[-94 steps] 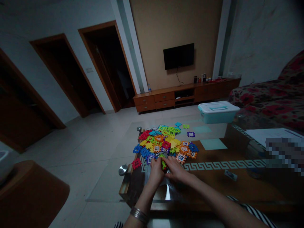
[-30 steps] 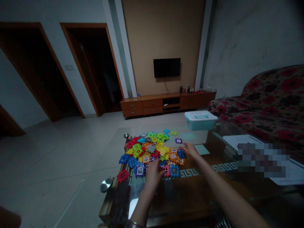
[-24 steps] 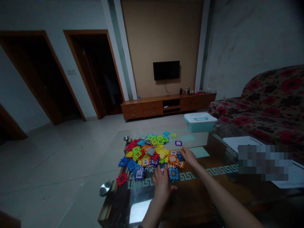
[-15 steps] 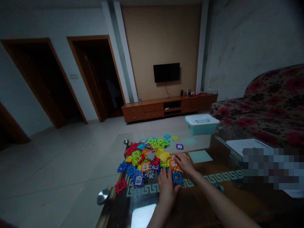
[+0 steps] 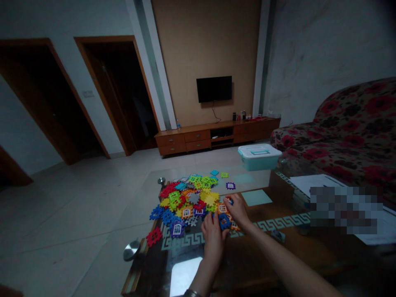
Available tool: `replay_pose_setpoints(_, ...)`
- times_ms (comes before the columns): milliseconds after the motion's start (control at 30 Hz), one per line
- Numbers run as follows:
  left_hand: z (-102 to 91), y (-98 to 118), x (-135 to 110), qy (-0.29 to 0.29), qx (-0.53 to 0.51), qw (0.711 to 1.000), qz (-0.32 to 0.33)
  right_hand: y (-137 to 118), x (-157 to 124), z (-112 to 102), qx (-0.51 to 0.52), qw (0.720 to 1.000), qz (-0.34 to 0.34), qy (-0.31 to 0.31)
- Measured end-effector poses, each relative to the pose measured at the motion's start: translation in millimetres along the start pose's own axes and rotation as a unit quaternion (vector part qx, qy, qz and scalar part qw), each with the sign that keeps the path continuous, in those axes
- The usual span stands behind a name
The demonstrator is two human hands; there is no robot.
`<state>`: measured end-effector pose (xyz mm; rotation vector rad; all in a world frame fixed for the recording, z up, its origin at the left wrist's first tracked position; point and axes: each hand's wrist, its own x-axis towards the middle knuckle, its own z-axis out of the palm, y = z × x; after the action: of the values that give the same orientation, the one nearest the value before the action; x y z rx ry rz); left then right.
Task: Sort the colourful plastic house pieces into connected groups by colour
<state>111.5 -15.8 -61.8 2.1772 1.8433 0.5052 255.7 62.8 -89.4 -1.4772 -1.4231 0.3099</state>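
A heap of colourful notched plastic building tiles [image 5: 194,199] lies on the glass table. At its near edge my left hand [image 5: 213,233] rests with fingers stretched forward over the tiles, beside a blue tile [image 5: 224,222]. My right hand [image 5: 238,210] is at the heap's right side, thumb and fingers pinched on a small blue piece [image 5: 230,201], mostly hidden by the fingers. Under and beside that hand are an orange tile with a white window [image 5: 222,208] and another orange tile [image 5: 234,225]. A purple window tile [image 5: 177,229] and a red tile [image 5: 154,236] lie at the near left.
A teal box with a white lid [image 5: 260,157] stands beyond the table. Paper sheets [image 5: 309,181] lie at the right, partly blurred out. Loose tiles, one purple [image 5: 230,185], lie past the heap. A flowered sofa [image 5: 343,123] is on the right, a TV cabinet [image 5: 198,140] ahead.
My right hand has drawn back slightly and now pinches a blue piece. The blue tile by my left hand has shifted a little left, uncovering more orange. The whole view has shifted slightly.
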Motion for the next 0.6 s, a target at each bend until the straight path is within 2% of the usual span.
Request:
replay_pose_setpoints(133,4.2,-3.6,3.0,0.016,-0.018,1.0,0.001,-2.9,-1.2,4.9,0.061,0.996,0.052,0.05)
replay_pose_setpoints(233,9.7,-9.1,4.9,0.026,-0.033,0.999,0.001,-2.8,-1.1,9.7,0.087,0.991,0.078,0.062)
replay_pose_setpoints(433,20.2,-19.0,8.0,0.046,-0.05,0.997,0.023,-5.4,-0.3,11.0,0.087,0.991,0.098,0.026)
replay_pose_setpoints(600,17.1,-15.9,10.8,0.044,-0.027,0.999,0.013,-16.2,2.0,4.5,0.053,0.993,0.11,-0.003)
